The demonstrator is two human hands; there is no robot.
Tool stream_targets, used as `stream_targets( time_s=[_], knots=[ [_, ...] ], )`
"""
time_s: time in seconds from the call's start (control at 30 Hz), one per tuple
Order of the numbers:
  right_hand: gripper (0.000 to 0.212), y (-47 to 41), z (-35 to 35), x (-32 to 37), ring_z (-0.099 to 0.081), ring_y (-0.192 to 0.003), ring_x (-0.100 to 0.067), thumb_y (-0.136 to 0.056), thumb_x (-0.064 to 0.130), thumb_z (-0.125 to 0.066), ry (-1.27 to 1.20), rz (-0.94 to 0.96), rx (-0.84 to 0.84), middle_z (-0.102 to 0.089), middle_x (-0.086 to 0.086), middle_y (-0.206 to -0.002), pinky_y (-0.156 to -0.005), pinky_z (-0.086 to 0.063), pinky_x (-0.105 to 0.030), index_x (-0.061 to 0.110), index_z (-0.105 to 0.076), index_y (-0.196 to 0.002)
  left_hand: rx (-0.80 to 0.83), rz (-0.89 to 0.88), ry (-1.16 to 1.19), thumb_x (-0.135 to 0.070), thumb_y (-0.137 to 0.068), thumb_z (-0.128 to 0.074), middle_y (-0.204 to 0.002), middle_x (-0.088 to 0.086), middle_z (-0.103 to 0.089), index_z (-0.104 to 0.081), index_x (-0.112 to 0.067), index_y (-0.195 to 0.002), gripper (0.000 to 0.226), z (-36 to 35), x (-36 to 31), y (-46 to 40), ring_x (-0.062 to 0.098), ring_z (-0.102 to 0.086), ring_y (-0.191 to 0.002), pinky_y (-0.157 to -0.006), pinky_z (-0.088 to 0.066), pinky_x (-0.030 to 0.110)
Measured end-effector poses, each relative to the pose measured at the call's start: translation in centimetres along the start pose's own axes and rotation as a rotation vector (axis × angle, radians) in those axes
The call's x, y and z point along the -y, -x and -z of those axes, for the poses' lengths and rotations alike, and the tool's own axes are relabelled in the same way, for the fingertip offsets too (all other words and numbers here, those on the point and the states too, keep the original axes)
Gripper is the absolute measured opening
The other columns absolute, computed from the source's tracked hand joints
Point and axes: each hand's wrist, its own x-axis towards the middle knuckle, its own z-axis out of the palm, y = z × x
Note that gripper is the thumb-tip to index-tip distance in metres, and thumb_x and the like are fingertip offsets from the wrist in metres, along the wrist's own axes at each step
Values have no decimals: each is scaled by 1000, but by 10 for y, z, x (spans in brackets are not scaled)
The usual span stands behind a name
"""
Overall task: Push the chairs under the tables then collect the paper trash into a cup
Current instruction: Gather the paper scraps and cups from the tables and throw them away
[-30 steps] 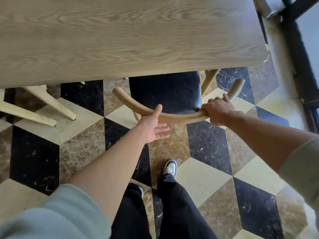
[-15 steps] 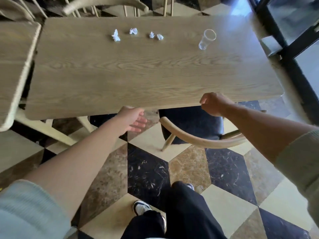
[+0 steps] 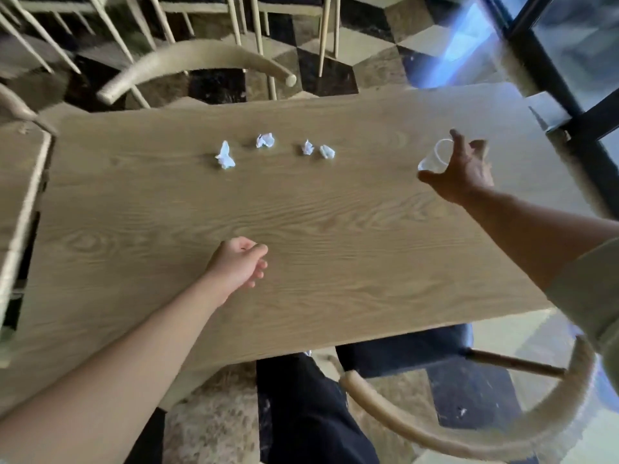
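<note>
Several crumpled white paper scraps lie in a row on the far half of the wooden table (image 3: 335, 229): one at the left (image 3: 225, 156), one (image 3: 265, 140) beside it, and a close pair (image 3: 307, 147) (image 3: 327, 151). A clear plastic cup (image 3: 434, 158) stands at the far right of the table. My right hand (image 3: 464, 172) is at the cup, thumb and fingers spread around it; I cannot tell if they touch it. My left hand (image 3: 238, 264) hovers over the table's middle, fingers loosely curled, holding nothing. The dark-seated chair (image 3: 405, 349) sits partly under the near edge.
That chair's curved wooden backrest (image 3: 469, 442) arcs at my right side, next to my dark trouser legs (image 3: 301, 413). Another chair's backrest (image 3: 197, 58) stands beyond the far edge. A second table (image 3: 18, 182) adjoins on the left. Dark window frames (image 3: 569, 105) rise at the right.
Both hands have left the chair and risen over the table. My right hand has reached out to the cup, my left has moved to the table's middle. The view has tilted up.
</note>
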Motion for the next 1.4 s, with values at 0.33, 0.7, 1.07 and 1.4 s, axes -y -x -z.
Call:
stream_targets(
  time_s=[0.33, 0.7, 1.07, 1.4],
  knots=[
    [60, -43, -42, 52, -61, -104, -38, -85, 35, -69, -76, 176, -44, -48, -11, -132, -90, -53, -48, 39, -49, -141, 39, -191, -228, -34, -90, -76, -101, 5, -72, -62, -18, -114, 32, 19, -34, -89, 23, -70, -79, -73, -54, 36],
    [78, 74, -127, 246, -49, -80, 3, -86, 67, -58, -284, 653, 407, -60, 2, -127, -75, -43, -30, 30, -33, -151, 94, -535, -188, -48, -63, -82, -93, -5, -69, -62, -23, -115, 61, 55, -58, -117, 11, -64, -83, -79, -53, 37],
    [29, -38, -158, 219, -57, -107, -39, -97, 32, -60, -118, 156, 115, -46, -16, -125, -81, -45, -34, 21, -64, -124, -317, -584, -171, -64, -69, -75, -104, -8, -57, -64, -19, -121, 69, 115, -12, -137, 10, -55, -90, -81, -43, 18],
    [20, -32, -187, 291, -60, -89, -24, -91, 24, -70, -229, 504, 168, -56, -13, -114, -79, -47, -29, 12, -74, -108, -433, -570, -222, -28, -69, -96, -107, -1, -56, -66, -12, -121, 62, 152, 6, -143, 17, -55, -94, -86, -47, 32]
  ],
)
